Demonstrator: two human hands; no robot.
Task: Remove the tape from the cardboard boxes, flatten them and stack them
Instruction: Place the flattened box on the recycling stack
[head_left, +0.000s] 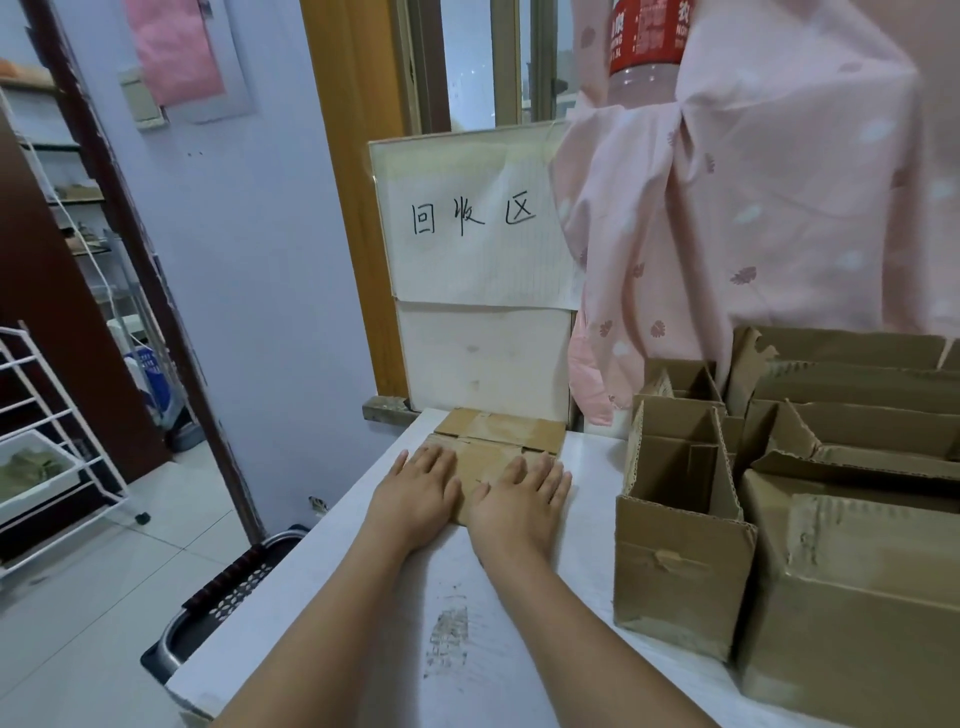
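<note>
1. A flattened cardboard box (493, 447) lies at centre frame on the white table (519, 597), at the table's far end, just in front of a white board (483, 358) that stands upright against the window frame.
2. The flattened box is brown and creased, with flap seams showing across its top; its far part looks slightly raised in layers, as if more than one sheet lies there, though I cannot tell how many.
3. The left hand (415, 493) lies palm down on the near left part of the flattened box, fingers straight and spread, gripping nothing.
4. The right hand (524, 499) lies palm down beside it on the near right part, fingers likewise straight and slightly apart, pressing flat rather than holding.
5. At the right of the frame stand several upright cardboard boxes (680, 561), open-topped with torn corrugated edges; the nearest one bears a scrap of brown tape on its front face.
6. A paper sign (478, 228) with handwritten characters is fixed to the white board, above centre.
7. A pink patterned cloth (753, 208) hangs at upper right, behind the upright boxes.
</note>
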